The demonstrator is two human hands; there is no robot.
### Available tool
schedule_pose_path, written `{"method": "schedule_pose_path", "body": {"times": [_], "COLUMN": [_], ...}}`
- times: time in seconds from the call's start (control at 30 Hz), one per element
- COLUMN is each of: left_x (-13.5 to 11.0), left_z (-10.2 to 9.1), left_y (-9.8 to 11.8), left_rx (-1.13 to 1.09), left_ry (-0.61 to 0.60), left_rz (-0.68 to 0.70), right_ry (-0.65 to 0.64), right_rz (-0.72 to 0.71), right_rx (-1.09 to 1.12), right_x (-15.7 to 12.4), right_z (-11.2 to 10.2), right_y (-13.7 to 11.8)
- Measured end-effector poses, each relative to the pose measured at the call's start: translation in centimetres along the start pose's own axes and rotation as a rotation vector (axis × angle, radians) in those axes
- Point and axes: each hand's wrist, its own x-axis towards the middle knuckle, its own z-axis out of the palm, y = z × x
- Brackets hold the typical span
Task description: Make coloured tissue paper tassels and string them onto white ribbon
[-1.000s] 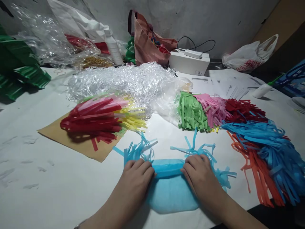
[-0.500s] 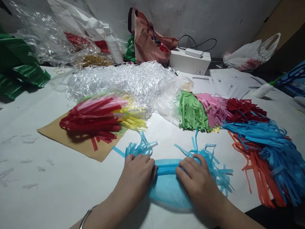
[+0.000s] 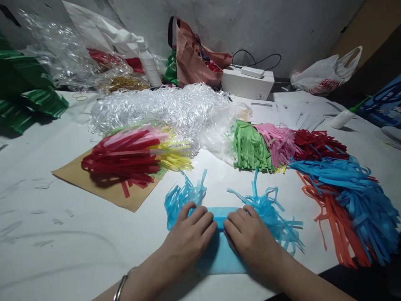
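Blue tissue paper [image 3: 224,255] lies on the white table in front of me, its middle folded into a narrow band. Cut fringe spreads from both of its sides, the left fringe [image 3: 183,196] and the right fringe [image 3: 269,205]. My left hand [image 3: 196,230] is closed on the left part of the folded band, fingers curled over it. Close beside it, my right hand [image 3: 247,230] grips the band's right part. Both thumbs are mostly hidden beneath the fingers.
Red, pink and yellow tassels [image 3: 125,154] rest on brown paper [image 3: 65,173] at left. Green fringe [image 3: 252,146], pink, dark red, blue and orange fringes [image 3: 335,221] lie at right. Behind are shiny white strands [image 3: 156,104], a white box [image 3: 247,83] and a glue bottle [image 3: 343,119].
My hands have moved closer together along the folded blue band, the left hand shifting right and the right hand slightly left. The left fringe shows more fully.
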Motion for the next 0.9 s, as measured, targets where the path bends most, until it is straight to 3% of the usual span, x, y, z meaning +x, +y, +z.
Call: {"method": "schedule_pose_path", "body": {"times": [0.13, 0.3, 0.53, 0.63, 0.77, 0.9], "left_x": [-1.3, -2.9, -1.1, -0.7, -0.8, -0.5], "left_z": [0.5, 0.9, 0.2, 0.3, 0.8, 0.1], "left_y": [-0.8, -1.5, -0.8, -0.7, -0.8, -0.8], "left_rx": [-0.064, -0.176, 0.011, 0.082, -0.015, -0.134], "left_ry": [0.032, 0.047, -0.129, -0.125, -0.031, -0.017], "left_rz": [-0.007, -0.138, -0.319, -0.331, -0.260, -0.165], "right_ry": [-0.039, 0.023, 0.018, 0.055, 0.157, 0.060], "right_rz": [-0.022, 0.170, 0.354, 0.383, 0.247, 0.011], "right_rx": [-0.070, 0.044, -0.043, -0.094, -0.053, 0.044], "right_x": [-0.7, -1.9, -1.6, -1.3, -0.7, 0.4], "right_z": [-0.3, -0.5, 0.4, 0.3, -0.6, -0.4], "right_y": [0.5, 1.4, 1.9, 1.6, 0.7, 0.2]}}
